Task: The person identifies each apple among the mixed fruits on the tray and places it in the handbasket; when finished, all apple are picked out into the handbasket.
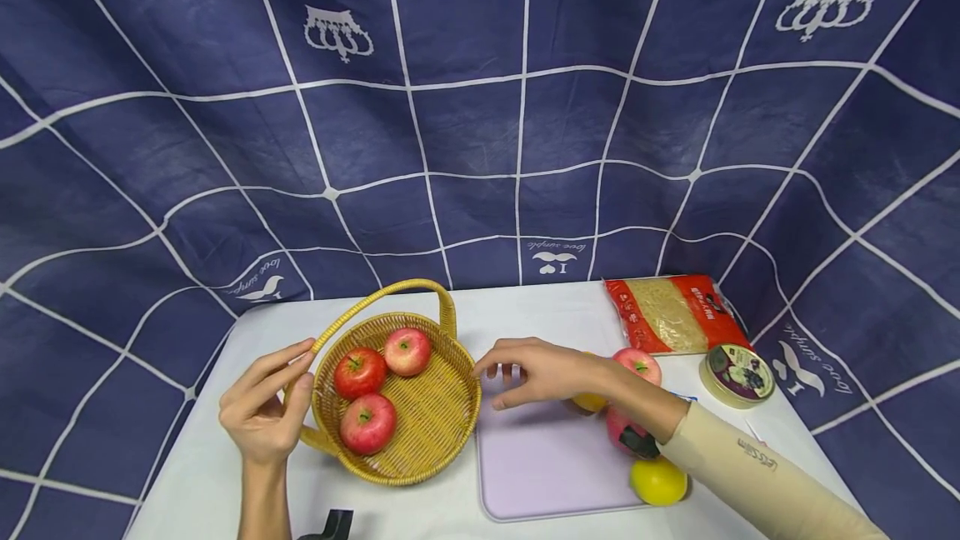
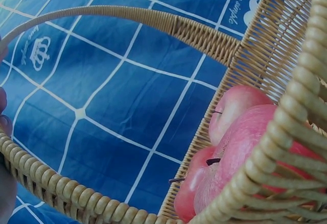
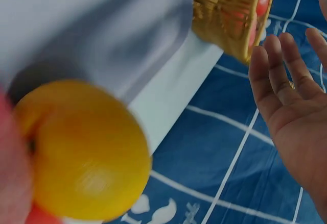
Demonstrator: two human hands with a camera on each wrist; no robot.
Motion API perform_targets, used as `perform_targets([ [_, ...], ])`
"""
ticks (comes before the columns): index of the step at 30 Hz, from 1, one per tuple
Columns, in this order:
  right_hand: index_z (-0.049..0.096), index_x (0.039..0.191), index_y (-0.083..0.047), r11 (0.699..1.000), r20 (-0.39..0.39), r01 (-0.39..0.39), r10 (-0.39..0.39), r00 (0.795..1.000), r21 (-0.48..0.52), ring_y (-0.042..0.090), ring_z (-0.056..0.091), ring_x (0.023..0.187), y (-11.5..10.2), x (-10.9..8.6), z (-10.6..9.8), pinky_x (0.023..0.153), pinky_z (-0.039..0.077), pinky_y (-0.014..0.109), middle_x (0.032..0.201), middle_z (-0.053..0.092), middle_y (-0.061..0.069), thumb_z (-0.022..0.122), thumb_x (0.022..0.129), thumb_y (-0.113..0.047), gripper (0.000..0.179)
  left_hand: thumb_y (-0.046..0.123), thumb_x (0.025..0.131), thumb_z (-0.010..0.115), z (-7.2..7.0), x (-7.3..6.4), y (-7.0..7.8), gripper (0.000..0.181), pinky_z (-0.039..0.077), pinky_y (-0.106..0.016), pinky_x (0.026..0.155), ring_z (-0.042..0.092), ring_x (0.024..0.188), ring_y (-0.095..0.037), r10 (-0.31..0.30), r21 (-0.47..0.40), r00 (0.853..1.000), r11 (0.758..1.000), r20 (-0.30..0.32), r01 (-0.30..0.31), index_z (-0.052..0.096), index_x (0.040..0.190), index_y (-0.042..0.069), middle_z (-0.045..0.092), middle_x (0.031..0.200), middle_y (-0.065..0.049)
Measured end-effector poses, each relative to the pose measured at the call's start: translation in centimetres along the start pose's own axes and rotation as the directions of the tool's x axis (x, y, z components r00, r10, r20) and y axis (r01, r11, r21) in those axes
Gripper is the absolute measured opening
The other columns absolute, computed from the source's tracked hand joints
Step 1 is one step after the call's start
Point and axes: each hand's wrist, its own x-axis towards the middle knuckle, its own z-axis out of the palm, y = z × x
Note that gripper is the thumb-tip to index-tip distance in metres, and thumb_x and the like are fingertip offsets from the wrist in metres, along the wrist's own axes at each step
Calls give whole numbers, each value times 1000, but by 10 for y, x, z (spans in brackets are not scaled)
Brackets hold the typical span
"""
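Note:
A yellow wicker basket (image 1: 431, 427) stands on the left of the white table, its tall handle (image 1: 386, 290) raised. Inside lie three red apples (image 1: 368, 423), grouped towards the basket's left side. My left hand (image 1: 262, 402) holds the handle between fingers and thumb at its left part; in the left wrist view only fingertips (image 2: 4, 106) show at the edge. My right hand (image 1: 540, 369) hovers over the lilac tray (image 1: 547, 473), fingers loosely bent and holding nothing, fingertips right by the basket's right rim. An orange (image 3: 87, 152) lies under the right forearm.
More apples (image 1: 637, 363) and a yellow lemon (image 1: 658, 482) lie at the tray's right side, partly behind the right arm. Behind them are a red food bag (image 1: 671, 315) and a round tin (image 1: 737, 375). A dark blue checked cloth (image 1: 480, 132) hangs around the table.

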Motion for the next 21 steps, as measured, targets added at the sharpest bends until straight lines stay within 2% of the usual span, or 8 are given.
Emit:
perform_targets([
  [8, 61, 128, -42, 995, -52, -98, 99, 994, 20, 13, 61, 100, 8, -31, -14, 80, 58, 33, 113, 62, -19, 75, 88, -45, 43, -21, 68, 63, 1, 2, 1, 10, 57, -20, 76, 74, 90, -28, 21, 79, 1000, 997, 7, -21, 66, 76, -26, 71, 91, -32],
  [11, 62, 127, -40, 993, -75, -117, 119, 990, 32, 16, 62, 98, 11, -42, -19, 78, 58, 32, 114, 62, -18, 76, 88, -43, 42, -21, 68, 63, 0, 1, 2, 10, 57, -19, 76, 74, 90, -27, 20, 78, 1000, 997, 5, -20, 66, 76, -26, 71, 91, -33],
  [17, 63, 126, -39, 985, -125, -166, 170, 978, 39, 21, 64, 98, 18, -68, -31, 83, 56, 35, 114, 64, -16, 77, 88, -37, 40, -20, 69, 64, 0, 0, 2, 9, 57, -20, 76, 74, 90, -28, 20, 60, 1000, 998, -3, -20, 66, 76, -26, 71, 92, -33],
  [21, 65, 125, -37, 971, -153, -231, 239, 959, 67, 26, 62, 99, 25, -87, -40, 80, 55, 34, 114, 66, -6, 76, 89, -34, 38, -20, 69, 64, 1, -1, 1, 10, 57, -21, 77, 74, 90, -28, 14, 48, 1000, 999, 2, -14, 66, 76, -26, 71, 92, -33],
])
